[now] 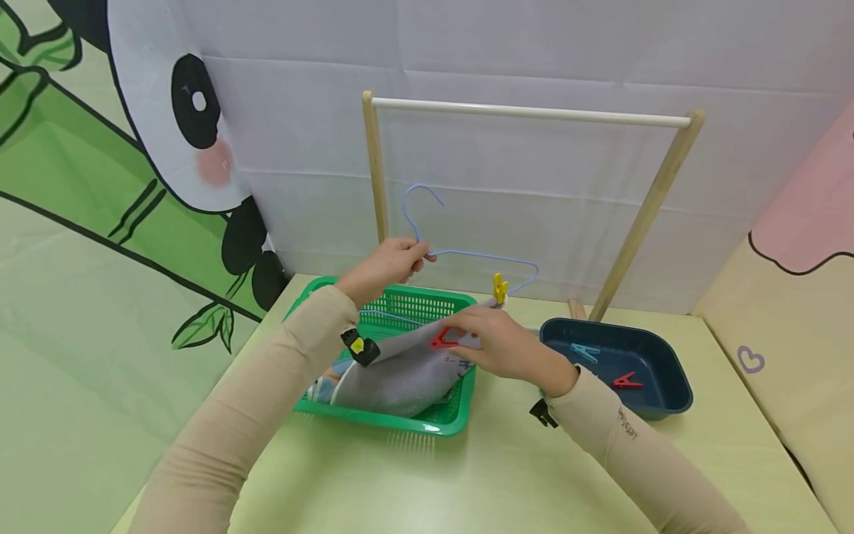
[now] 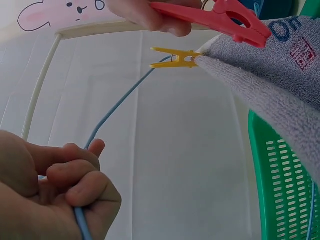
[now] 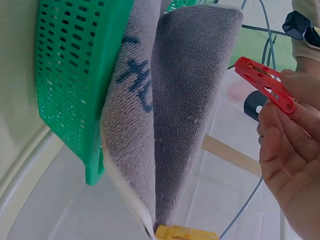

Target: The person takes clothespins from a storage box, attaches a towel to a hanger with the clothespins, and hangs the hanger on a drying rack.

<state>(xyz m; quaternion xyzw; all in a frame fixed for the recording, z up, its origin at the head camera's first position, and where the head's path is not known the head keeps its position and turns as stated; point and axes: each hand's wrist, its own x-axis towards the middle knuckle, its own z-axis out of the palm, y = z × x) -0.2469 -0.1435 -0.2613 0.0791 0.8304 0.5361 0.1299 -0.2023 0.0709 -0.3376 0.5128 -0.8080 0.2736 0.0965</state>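
Observation:
My left hand point(image 1: 399, 261) grips a blue wire hanger point(image 1: 483, 256) below its hook, holding it above the basket. A yellow clothespin point(image 1: 500, 288) clips a corner of a grey towel point(image 1: 400, 374) at the hanger's right end. The rest of the towel droops into a green basket point(image 1: 407, 424). Between thumb and fingers, my right hand point(image 1: 510, 345) pinches a red clothespin point(image 1: 442, 340) in front of the towel. In the right wrist view, this red clothespin point(image 3: 265, 84) is apart from the towel point(image 3: 192, 75). Part of the hanger is hidden behind hand and towel.
Behind the basket stands a wooden rack with a white bar point(image 1: 534, 112). To the right, a dark blue tub point(image 1: 640, 341) holds a light blue clothespin point(image 1: 584, 351) and another red clothespin point(image 1: 627, 381). A printed cloth backdrop point(image 1: 313, 133) borders the table.

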